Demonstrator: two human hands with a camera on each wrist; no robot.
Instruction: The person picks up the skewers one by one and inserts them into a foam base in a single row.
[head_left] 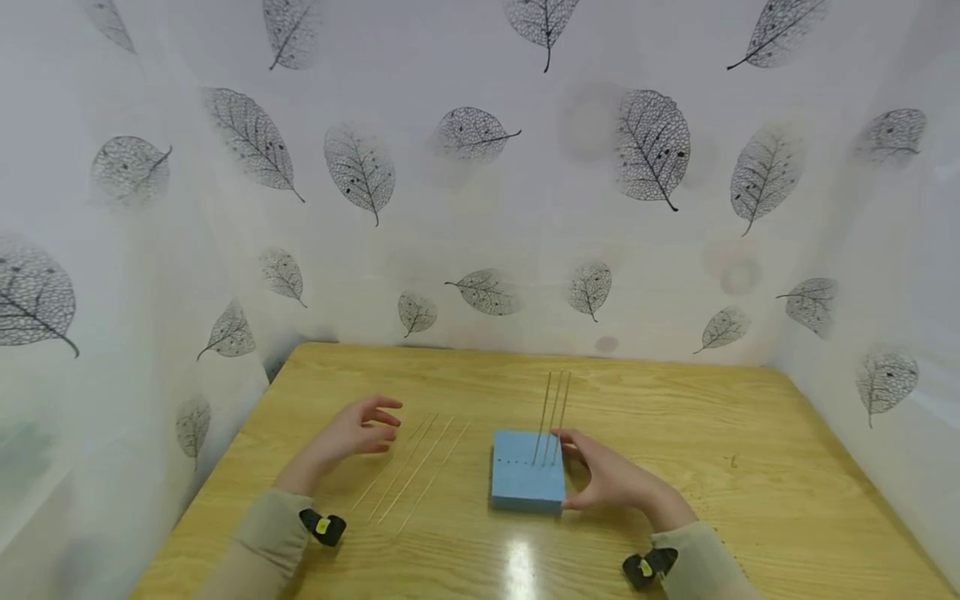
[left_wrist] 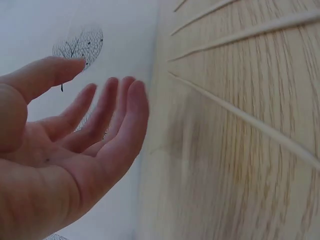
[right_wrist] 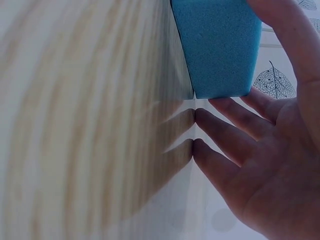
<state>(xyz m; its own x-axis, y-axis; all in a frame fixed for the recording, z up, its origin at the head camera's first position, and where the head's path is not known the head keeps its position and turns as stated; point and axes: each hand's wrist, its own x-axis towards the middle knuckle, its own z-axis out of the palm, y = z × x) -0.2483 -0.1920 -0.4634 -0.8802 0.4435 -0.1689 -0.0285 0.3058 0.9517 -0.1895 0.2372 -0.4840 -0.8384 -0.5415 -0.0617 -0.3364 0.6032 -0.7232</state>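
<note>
Fingers of the left hand (head_left: 360, 429) are loosely bent and parted, holding nothing, beside the far ends of four loose sticks (head_left: 416, 470). The right hand (head_left: 618, 479) pinches the block (head_left: 525, 485) from its right side, thumb at the near corner, a finger at the far one. Three standing sticks (head_left: 553, 417) rise from the right part of the block's row of holes (head_left: 517, 462).

The block sits well inside every visible edge of the table (head_left: 660, 400), whose far edge meets the leaf-printed curtain (head_left: 525, 225). A stretch of wood separates block and loose sticks; another lies beyond them both.

Only the head view shows the standing sticks and holes. Left wrist view adds a gap between fingers and wood, and the sticks' tapered ends; right wrist view, the block's side face and the lower fingertips at the wood.
</note>
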